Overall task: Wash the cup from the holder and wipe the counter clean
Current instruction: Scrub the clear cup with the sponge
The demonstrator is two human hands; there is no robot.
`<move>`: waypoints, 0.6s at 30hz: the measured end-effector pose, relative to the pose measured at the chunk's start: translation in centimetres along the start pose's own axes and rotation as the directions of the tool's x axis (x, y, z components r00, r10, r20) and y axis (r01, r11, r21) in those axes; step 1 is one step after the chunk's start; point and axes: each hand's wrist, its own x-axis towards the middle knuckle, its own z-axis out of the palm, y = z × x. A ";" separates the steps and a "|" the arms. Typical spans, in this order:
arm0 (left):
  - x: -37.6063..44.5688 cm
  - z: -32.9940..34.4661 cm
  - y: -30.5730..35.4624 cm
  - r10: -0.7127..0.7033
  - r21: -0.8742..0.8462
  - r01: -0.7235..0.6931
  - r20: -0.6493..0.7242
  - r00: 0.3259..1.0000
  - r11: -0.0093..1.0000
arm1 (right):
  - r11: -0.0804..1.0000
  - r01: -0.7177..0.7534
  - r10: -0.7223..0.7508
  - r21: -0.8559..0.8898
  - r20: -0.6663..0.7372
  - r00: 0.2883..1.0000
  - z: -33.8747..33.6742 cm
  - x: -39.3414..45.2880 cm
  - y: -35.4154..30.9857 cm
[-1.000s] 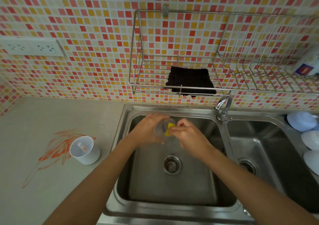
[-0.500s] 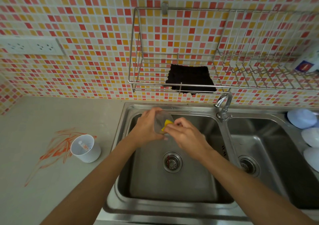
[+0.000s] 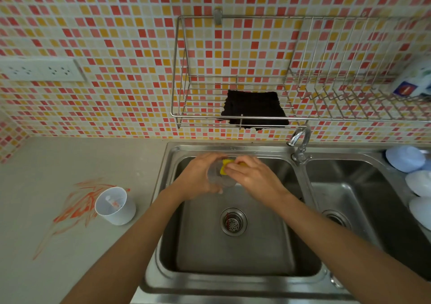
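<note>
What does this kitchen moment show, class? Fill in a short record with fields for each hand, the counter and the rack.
left hand: grips clear cup over left sink basin
right hand: presses yellow sponge to cup
counter: orange smears, white holder standing on them
wire rack: black cloth
tap: no water visible

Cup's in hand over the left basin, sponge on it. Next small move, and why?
Probably rinse: shift the clear cup under the tap. The left hand grips it and the right hand pinches the yellow sponge at its rim, no water is running, and the orange smear still needs wiping.
</note>
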 end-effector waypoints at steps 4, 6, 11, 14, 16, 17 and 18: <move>-0.1 -0.1 -0.3 0.013 0.054 -0.014 0.017 1.000 0.998 | 0.883 -0.317 0.313 0.346 0.069 0.947 1.0 -0.6 -2.6; -0.4 0.1 -0.8 0.019 0.065 -0.020 0.026 0.999 0.998 | 0.723 -0.458 0.421 0.518 0.196 0.886 1.0 -0.8 -3.6; -1.1 0.8 -0.8 -0.013 0.047 0.008 0.105 0.994 0.999 | 0.893 -0.264 0.202 0.365 0.201 0.959 0.5 -1.5 -2.5; -0.7 0.5 -0.3 -0.021 -0.001 0.021 0.091 0.996 1.000 | 0.985 -0.104 0.083 0.140 0.152 0.985 0.5 -1.0 -0.7; -0.4 0.0 -0.2 -0.027 -0.038 0.030 0.082 0.996 0.999 | 0.989 -0.087 0.071 0.116 0.141 0.988 0.3 -0.8 -0.5; -0.3 -0.3 -0.2 -0.030 -0.056 0.035 0.080 0.996 0.998 | 0.990 -0.071 0.054 0.118 0.143 0.988 0.2 -0.8 -0.6; -0.2 -0.4 -0.3 -0.037 -0.075 0.043 0.080 0.996 0.996 | 0.992 -0.050 0.033 0.112 0.145 0.989 0.2 -0.9 -0.7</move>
